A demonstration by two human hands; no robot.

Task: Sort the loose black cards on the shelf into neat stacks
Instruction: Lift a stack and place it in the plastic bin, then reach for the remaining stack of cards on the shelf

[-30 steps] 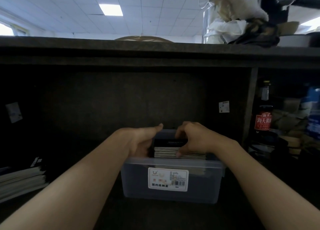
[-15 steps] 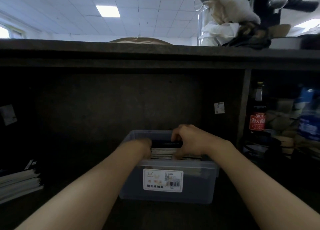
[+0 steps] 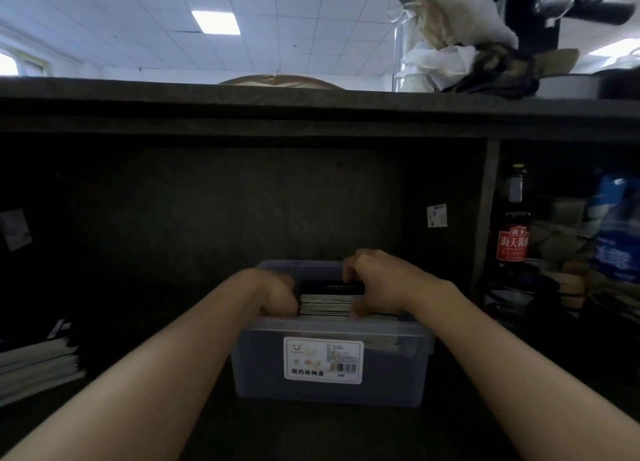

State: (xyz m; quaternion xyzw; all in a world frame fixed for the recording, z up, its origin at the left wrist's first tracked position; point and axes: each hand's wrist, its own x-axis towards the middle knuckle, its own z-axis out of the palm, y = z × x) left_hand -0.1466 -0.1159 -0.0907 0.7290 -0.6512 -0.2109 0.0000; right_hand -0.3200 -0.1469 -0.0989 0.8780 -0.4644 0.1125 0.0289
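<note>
Stack of black cards (image 3: pixel 330 299) inside translucent storage box (image 3: pixel 329 396) on shelf (image 3: pixel 311 436), gripped by left hand (image 3: pixel 277 296) curled at its end and right hand (image 3: pixel 377 284) curled over top. Probably light, stiff, slick; best squeezed at edges, lest cards fan out.

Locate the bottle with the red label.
In the head view, the bottle stands upright on the right, just past the shelf divider, right of the plastic box.
</note>
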